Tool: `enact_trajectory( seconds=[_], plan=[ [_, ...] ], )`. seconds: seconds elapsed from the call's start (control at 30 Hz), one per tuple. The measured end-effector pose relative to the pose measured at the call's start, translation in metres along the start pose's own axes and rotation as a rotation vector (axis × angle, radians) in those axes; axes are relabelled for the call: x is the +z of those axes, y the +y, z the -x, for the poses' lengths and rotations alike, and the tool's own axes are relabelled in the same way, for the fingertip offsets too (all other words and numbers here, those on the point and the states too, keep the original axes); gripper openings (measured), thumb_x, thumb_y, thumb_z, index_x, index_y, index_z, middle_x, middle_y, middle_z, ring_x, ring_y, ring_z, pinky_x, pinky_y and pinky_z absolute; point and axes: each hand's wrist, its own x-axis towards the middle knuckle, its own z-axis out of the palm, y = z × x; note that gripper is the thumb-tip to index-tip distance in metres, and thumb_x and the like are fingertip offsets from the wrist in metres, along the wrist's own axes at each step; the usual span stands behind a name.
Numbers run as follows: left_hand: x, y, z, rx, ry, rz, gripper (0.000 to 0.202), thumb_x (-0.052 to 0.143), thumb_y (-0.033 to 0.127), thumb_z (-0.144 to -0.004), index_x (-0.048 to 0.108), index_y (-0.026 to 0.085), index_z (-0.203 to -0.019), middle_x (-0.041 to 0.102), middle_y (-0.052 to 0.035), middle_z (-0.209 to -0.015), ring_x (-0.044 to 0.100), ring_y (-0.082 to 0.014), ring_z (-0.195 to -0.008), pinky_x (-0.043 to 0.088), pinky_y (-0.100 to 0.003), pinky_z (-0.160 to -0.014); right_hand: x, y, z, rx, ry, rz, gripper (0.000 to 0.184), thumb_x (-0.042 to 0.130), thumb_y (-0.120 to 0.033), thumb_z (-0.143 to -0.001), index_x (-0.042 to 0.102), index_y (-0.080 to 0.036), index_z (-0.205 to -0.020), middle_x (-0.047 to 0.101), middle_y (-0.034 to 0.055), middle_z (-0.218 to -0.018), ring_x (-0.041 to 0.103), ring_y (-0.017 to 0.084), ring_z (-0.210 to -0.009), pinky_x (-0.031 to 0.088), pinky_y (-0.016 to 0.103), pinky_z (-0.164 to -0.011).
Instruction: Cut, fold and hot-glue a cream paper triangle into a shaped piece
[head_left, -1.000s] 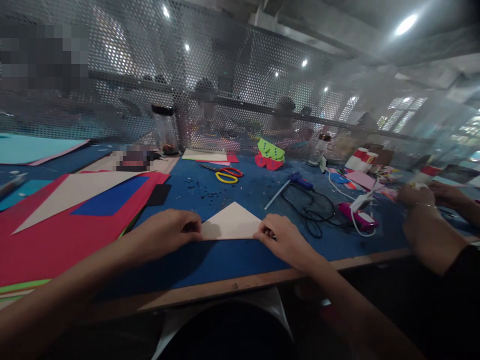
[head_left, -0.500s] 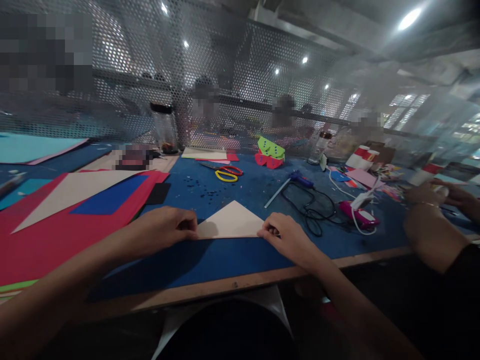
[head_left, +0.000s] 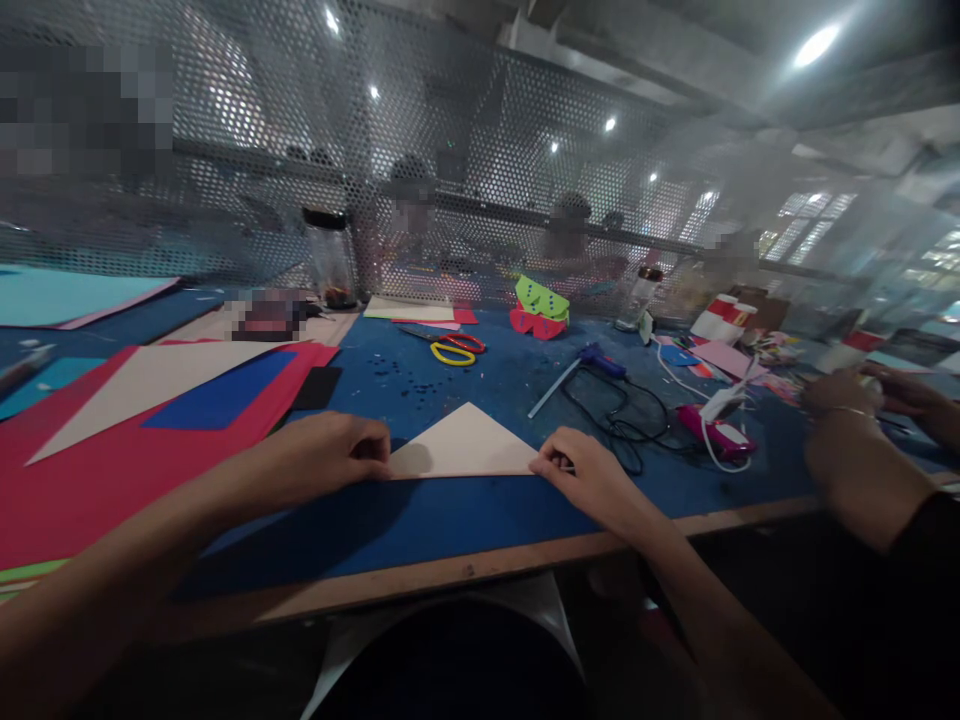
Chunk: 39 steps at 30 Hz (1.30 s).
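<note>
A cream paper folded into a triangle [head_left: 465, 448] lies flat on the blue table mat [head_left: 465, 510], its long folded edge facing me. My left hand [head_left: 326, 458] is curled, its fingertips pressing the triangle's left corner. My right hand [head_left: 581, 470] is curled too, its fingers pinched down on the right corner. Both hands sit on the fold line.
Red, cream and blue sheets [head_left: 150, 420] are stacked at the left. Scissors [head_left: 450, 347], a green and red paper craft [head_left: 540, 308], a glue gun with cable [head_left: 607, 385] and a pink device [head_left: 716, 432] lie beyond. Another person's hands [head_left: 847, 400] work at the right. A mesh screen [head_left: 450, 160] closes the back.
Both hands have slid outward along the folded edge, the left a little to the left and the right further to the right. The paper stays flat.
</note>
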Motion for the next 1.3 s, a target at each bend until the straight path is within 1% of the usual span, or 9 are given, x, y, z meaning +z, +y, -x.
enact_trajectory(
  seconds=[0.17, 0.27, 0.43, 0.6, 0.7, 0.83, 1.03, 1.17, 1.3],
  plan=[
    [-0.001, -0.002, 0.000, -0.005, -0.002, 0.021, 0.029, 0.065, 0.053, -0.084, 0.075, 0.025, -0.084, 0.073, -0.0010, -0.076, 0.062, -0.0204, -0.070, 0.036, -0.030, -0.062, -0.001, 0.001, 0.002, 0.012, 0.014, 0.001, 0.015, 0.069, -0.023, -0.100, 0.068, -0.022, -0.085, 0.067, 0.0015, -0.089, 0.063, 0.020, -0.087, 0.043, 0.032, -0.077],
    [-0.002, -0.001, 0.001, -0.016, -0.003, 0.023, 0.029, 0.066, 0.052, -0.083, 0.075, 0.025, -0.084, 0.072, -0.0011, -0.074, 0.060, -0.0198, -0.068, 0.035, -0.030, -0.062, 0.000, 0.004, 0.003, 0.013, 0.030, 0.006, 0.015, 0.069, -0.022, -0.100, 0.068, -0.023, -0.085, 0.067, 0.0012, -0.089, 0.063, 0.020, -0.087, 0.044, 0.032, -0.078],
    [-0.002, -0.002, 0.000, -0.009, 0.002, 0.031, 0.028, 0.066, 0.051, -0.082, 0.075, 0.025, -0.083, 0.073, -0.0023, -0.077, 0.062, -0.0203, -0.070, 0.035, -0.031, -0.063, 0.001, 0.008, 0.006, 0.007, 0.047, 0.005, 0.014, 0.068, -0.024, -0.101, 0.068, -0.023, -0.087, 0.066, 0.0017, -0.091, 0.063, 0.021, -0.091, 0.044, 0.034, -0.080],
    [0.000, -0.005, -0.003, -0.022, -0.003, 0.026, 0.029, 0.067, 0.053, -0.080, 0.075, 0.025, -0.082, 0.074, -0.0029, -0.077, 0.062, -0.0213, -0.070, 0.036, -0.031, -0.062, 0.001, 0.008, 0.007, 0.016, 0.066, 0.025, 0.016, 0.070, -0.023, -0.100, 0.067, -0.023, -0.084, 0.065, 0.0014, -0.090, 0.062, 0.021, -0.091, 0.045, 0.034, -0.080],
    [0.000, -0.006, -0.004, -0.021, -0.010, 0.005, 0.033, 0.067, 0.057, -0.081, 0.075, 0.025, -0.082, 0.073, -0.0030, -0.076, 0.061, -0.0216, -0.069, 0.035, -0.032, -0.062, 0.000, 0.009, 0.008, 0.015, 0.080, 0.038, 0.016, 0.071, -0.022, -0.100, 0.066, -0.023, -0.084, 0.064, 0.0012, -0.090, 0.063, 0.021, -0.091, 0.045, 0.034, -0.080],
    [0.000, -0.009, -0.004, -0.018, -0.006, 0.018, 0.034, 0.067, 0.057, -0.083, 0.075, 0.024, -0.083, 0.073, -0.0024, -0.075, 0.061, -0.0220, -0.070, 0.035, -0.031, -0.061, -0.001, 0.010, 0.009, 0.007, 0.105, 0.048, 0.017, 0.073, -0.020, -0.098, 0.065, -0.023, -0.083, 0.064, 0.0010, -0.089, 0.063, 0.021, -0.090, 0.046, 0.033, -0.079],
    [0.003, -0.016, -0.006, -0.001, -0.002, 0.013, 0.037, 0.068, 0.062, -0.084, 0.075, 0.026, -0.082, 0.072, -0.0023, -0.075, 0.061, -0.0221, -0.069, 0.034, -0.032, -0.060, -0.002, 0.012, 0.012, 0.010, 0.119, 0.047, 0.017, 0.072, -0.020, -0.097, 0.064, -0.023, -0.083, 0.063, 0.0018, -0.090, 0.063, 0.022, -0.092, 0.047, 0.034, -0.081],
    [0.002, -0.016, -0.005, -0.011, -0.013, -0.010, 0.036, 0.066, 0.060, -0.086, 0.074, 0.026, -0.082, 0.074, -0.0026, -0.079, 0.063, -0.0217, -0.072, 0.035, -0.032, -0.061, -0.002, 0.011, 0.012, 0.028, 0.121, 0.064, 0.017, 0.074, -0.022, -0.096, 0.064, -0.023, -0.083, 0.063, 0.0023, -0.092, 0.063, 0.023, -0.095, 0.047, 0.035, -0.083],
    [0.001, -0.014, -0.004, -0.008, -0.023, -0.010, 0.039, 0.065, 0.063, -0.086, 0.074, 0.025, -0.082, 0.072, -0.0018, -0.076, 0.061, -0.0203, -0.070, 0.034, -0.031, -0.061, -0.002, 0.011, 0.012, 0.033, 0.120, 0.091, 0.018, 0.076, -0.022, -0.095, 0.063, -0.023, -0.082, 0.063, 0.0025, -0.094, 0.063, 0.023, -0.096, 0.047, 0.035, -0.083]
  ],
)
